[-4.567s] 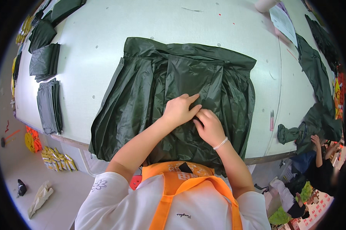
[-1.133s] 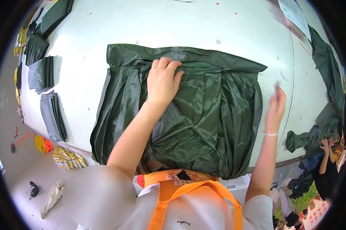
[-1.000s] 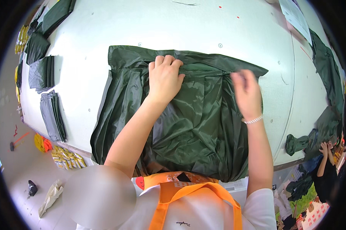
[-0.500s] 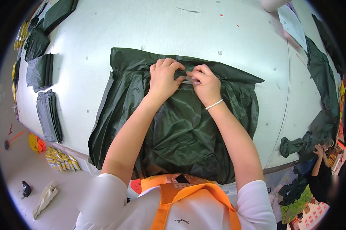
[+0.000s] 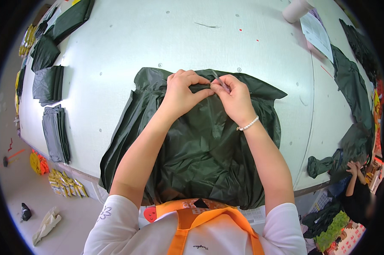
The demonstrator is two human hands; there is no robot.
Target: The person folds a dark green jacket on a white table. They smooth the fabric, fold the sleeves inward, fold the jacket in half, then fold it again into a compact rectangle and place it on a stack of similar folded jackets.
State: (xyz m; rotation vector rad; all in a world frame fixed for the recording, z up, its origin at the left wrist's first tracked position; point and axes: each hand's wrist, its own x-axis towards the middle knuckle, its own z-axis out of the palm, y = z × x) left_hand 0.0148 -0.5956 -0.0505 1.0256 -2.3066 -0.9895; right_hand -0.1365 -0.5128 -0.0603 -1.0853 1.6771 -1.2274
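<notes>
A dark green, shiny garment (image 5: 200,142) lies spread and wrinkled on the table in front of me, its near part hanging at my body. My left hand (image 5: 181,95) is closed at the garment's far band, pinching the fabric between thumb and forefinger. Right beside it, my right hand (image 5: 234,98) is closed around a slim grey metal tool (image 5: 216,76) whose narrow end points up and to the left. The fingers cover most of the tool, so its exact kind is hidden. Both sets of fingertips almost meet at the band.
Folded dark green pieces (image 5: 53,134) stand in piles along the left of the pale table (image 5: 115,42). At the far right are a white roll (image 5: 297,10), a paper sheet (image 5: 317,36) and more dark garments (image 5: 351,89). Another person's hands (image 5: 354,167) touch fabric at right.
The slim tool now points upward from my right hand; earlier it was barely visible. My fingertips have drawn together, and the garment's far edge has shifted slightly nearer and bunched.
</notes>
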